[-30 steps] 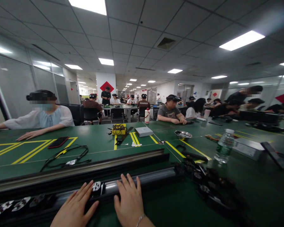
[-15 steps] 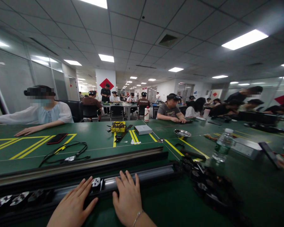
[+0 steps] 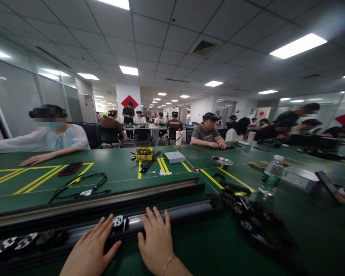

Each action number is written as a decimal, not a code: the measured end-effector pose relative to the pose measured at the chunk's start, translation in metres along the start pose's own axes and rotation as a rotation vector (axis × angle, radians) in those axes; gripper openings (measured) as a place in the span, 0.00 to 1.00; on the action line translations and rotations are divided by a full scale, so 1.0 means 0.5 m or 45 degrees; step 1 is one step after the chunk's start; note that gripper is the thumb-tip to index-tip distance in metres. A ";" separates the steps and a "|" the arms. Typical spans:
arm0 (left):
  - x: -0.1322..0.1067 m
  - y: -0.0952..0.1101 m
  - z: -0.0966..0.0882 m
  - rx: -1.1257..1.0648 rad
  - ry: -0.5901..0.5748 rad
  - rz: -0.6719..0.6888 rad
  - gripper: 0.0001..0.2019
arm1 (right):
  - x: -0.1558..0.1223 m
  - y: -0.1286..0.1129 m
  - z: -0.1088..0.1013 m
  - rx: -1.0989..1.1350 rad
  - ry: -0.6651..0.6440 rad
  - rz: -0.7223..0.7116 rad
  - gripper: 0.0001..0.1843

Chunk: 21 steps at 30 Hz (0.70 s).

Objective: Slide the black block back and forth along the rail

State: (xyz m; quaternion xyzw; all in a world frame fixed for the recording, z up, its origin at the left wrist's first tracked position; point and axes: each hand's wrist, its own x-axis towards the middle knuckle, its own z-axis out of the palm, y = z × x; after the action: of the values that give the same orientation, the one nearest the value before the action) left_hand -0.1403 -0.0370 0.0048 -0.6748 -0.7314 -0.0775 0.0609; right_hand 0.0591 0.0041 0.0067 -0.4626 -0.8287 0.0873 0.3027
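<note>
A long black rail-like conveyor (image 3: 186, 215) with a smooth grey strip along its middle lies across the near side of the table. My left hand (image 3: 93, 247) rests over it, fingers stretched out, the fingertips beside a small black part with a shiny silver-white face (image 3: 120, 222). To the right of that part, my right hand (image 3: 158, 239) lies with its fingers spread over the grey strip. Neither hand is closed round anything. Several similar black parts (image 3: 25, 242) sit in a row at the conveyor's left end.
Behind the conveyor runs another long rail (image 3: 161, 192). A heap of dark parts (image 3: 255, 226) lies at right, near a water bottle (image 3: 271, 176). A black cable (image 3: 99, 178), a phone (image 3: 70, 168) and a metal bowl (image 3: 222, 161) are farther back. Co-workers sit across the green table.
</note>
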 end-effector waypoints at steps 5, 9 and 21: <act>-0.002 0.011 -0.008 0.010 -0.010 -0.025 0.34 | -0.001 0.000 0.002 -0.002 0.012 -0.013 0.21; -0.004 0.020 -0.018 0.045 -0.032 -0.042 0.34 | -0.001 0.002 0.003 -0.025 0.013 -0.019 0.21; -0.006 0.041 -0.030 0.080 -0.057 -0.101 0.32 | -0.001 -0.001 0.003 -0.031 0.003 -0.004 0.21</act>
State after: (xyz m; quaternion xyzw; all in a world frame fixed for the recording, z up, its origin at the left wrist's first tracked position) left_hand -0.1197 -0.0414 0.0197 -0.6445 -0.7609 -0.0417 0.0624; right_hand 0.0580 0.0036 0.0053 -0.4652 -0.8300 0.0760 0.2982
